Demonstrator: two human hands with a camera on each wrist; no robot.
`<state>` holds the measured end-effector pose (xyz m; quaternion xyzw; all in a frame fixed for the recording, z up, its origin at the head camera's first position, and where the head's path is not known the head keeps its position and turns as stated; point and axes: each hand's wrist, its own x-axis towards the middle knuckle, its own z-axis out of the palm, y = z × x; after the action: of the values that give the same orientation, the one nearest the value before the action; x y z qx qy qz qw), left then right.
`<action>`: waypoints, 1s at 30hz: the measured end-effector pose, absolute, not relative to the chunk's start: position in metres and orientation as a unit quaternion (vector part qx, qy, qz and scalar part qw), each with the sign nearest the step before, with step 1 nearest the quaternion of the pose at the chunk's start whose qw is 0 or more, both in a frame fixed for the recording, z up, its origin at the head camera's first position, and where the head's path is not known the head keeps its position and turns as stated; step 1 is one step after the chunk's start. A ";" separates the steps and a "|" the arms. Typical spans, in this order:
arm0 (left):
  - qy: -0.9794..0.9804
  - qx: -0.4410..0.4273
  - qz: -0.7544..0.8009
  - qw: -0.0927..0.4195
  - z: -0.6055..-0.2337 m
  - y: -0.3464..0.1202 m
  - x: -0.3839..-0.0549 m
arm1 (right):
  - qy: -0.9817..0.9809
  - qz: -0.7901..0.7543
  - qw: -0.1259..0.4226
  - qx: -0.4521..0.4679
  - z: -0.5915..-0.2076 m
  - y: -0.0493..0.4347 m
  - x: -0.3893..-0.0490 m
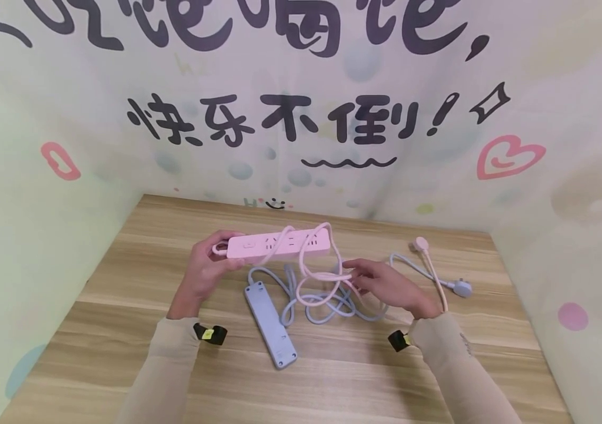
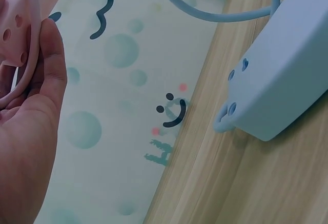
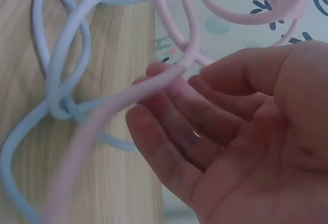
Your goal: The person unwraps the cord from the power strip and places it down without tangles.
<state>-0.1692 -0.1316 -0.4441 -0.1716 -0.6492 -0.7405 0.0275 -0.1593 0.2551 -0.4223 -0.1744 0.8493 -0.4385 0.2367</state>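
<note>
A pink power strip (image 1: 278, 244) is held up above the table, its socket face showing. My left hand (image 1: 206, 268) grips it at its left end, where the pink cord leaves it; in the left wrist view the left hand (image 2: 36, 96) has its fingers round that end. The pink cord (image 1: 318, 275) hangs in tangled loops below the strip. My right hand (image 1: 388, 284) is beside these loops; in the right wrist view the cord (image 3: 128, 93) runs across the fingertips of the loosely bent right hand (image 3: 246, 126), the thumb apart from it.
A blue power strip (image 1: 270, 325) lies face down on the wooden table (image 1: 343, 377). Its blue cord (image 1: 322, 315) winds in loops under the pink one. At the right lie a blue plug (image 1: 462, 288) and a pink plug (image 1: 420, 244). A printed curtain (image 1: 258, 171) stands behind.
</note>
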 end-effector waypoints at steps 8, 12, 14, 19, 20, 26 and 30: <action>-0.639 -0.186 -0.746 0.028 -0.444 -0.130 -0.169 | 0.840 -0.476 0.200 -0.167 -0.422 0.231 -0.170; -0.638 -0.191 -0.746 0.026 -0.444 -0.131 -0.169 | 0.828 -0.511 0.182 -0.142 -0.423 0.225 -0.175; -0.640 -0.191 -0.744 0.026 -0.444 -0.131 -0.168 | 0.818 -0.534 0.174 -0.125 -0.423 0.223 -0.177; -0.646 -0.184 -0.740 0.025 -0.444 -0.132 -0.168 | 0.821 -0.544 0.137 -0.107 -0.419 0.221 -0.180; -0.648 -0.183 -0.739 0.025 -0.444 -0.133 -0.168 | 0.824 -0.542 0.129 -0.107 -0.417 0.221 -0.180; -0.648 -0.183 -0.739 0.025 -0.445 -0.135 -0.168 | 0.837 -0.533 0.078 -0.091 -0.406 0.223 -0.182; -0.647 -0.186 -0.739 0.022 -0.445 -0.135 -0.168 | 0.823 -0.563 0.058 -0.054 -0.399 0.227 -0.181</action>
<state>-0.1679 -0.1351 -0.4448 -0.1864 -0.6470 -0.7390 0.0223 -0.1809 0.2265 -0.3994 -0.0544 0.8228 -0.5628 0.0576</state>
